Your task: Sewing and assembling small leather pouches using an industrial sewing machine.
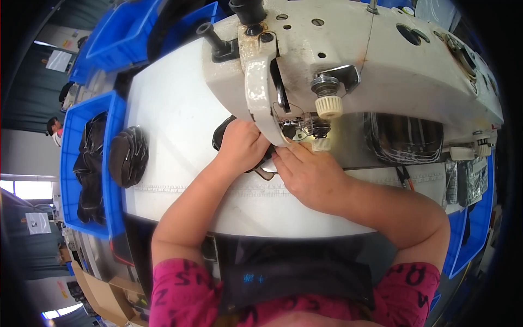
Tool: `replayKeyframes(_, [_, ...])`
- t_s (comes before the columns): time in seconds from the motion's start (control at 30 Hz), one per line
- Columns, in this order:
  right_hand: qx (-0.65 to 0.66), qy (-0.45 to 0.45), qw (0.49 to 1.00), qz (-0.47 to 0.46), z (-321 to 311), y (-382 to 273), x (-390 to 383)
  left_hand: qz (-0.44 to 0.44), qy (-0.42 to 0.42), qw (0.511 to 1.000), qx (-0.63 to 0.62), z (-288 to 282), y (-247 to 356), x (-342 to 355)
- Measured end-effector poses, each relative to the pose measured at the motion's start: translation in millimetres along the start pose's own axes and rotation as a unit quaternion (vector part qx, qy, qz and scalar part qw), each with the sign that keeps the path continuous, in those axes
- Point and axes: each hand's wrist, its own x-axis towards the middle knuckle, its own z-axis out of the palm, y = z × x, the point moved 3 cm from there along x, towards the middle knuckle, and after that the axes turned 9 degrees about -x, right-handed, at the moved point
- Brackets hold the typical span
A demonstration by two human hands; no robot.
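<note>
By the sewing machine (pixel 354 49), the dark piece (pixel 220 134) lies beneath the clasping left hand (pixel 242 144); the right hand's (pixel 311 173) grip is unclear.

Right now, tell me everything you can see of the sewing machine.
The sewing machine has a thick, glossy off-white body, apparently painted metal, with brownish wear at its upper-left end. Its arm stretches over the white tabletop toward the picture's right edge. It carries slotted screws, a shiny metal bracket and two ribbed cream knobs. The needle cannot be made out. The left hand and right hand are at its working end, by a dark fabric-like piece; whether either touches the machine is unclear.
</note>
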Motion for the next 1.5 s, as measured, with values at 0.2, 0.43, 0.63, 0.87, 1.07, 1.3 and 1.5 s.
replayKeyframes(0.2, [0.003, -0.022, 1.000, 0.000, 0.5, 0.0, -0.2, -0.051, -0.015, 0.999, 0.011, 1.3, 10.7, -0.1])
replayKeyframes(0.43, [-0.002, -0.017, 1.000, -0.003, 2.6, 0.4, -1.4, -0.056, 0.011, 0.992, 0.113, 8.2, 8.1, 1.2])
replayKeyframes(0.63, [0.006, -0.010, 1.000, -0.001, 1.3, 0.2, 0.1, -0.019, 0.023, 0.998, 0.056, 3.2, 5.0, -0.8])
replayKeyframes(0.87, [0.007, -0.025, 1.000, -0.003, -3.3, 1.9, 2.3, -0.082, 0.028, 0.996, 0.012, 12.2, 3.5, 2.5])
replayKeyframes(1.07, [0.003, -0.003, 1.000, -0.006, -3.0, 1.8, 1.9, 0.038, 0.063, 0.992, 0.104, 14.7, 3.6, -0.4])
replayKeyframes(1.3, [0.007, 0.006, 1.000, -0.008, -1.4, 1.3, 1.0, 0.148, 0.058, 0.981, 0.107, 0.9, 8.5, -1.9])
replayKeyframes(1.5, [0.011, -0.010, 1.000, -0.009, -1.0, 1.7, 0.0, 0.140, -0.013, 0.977, 0.157, -6.3, 14.6, -5.2])
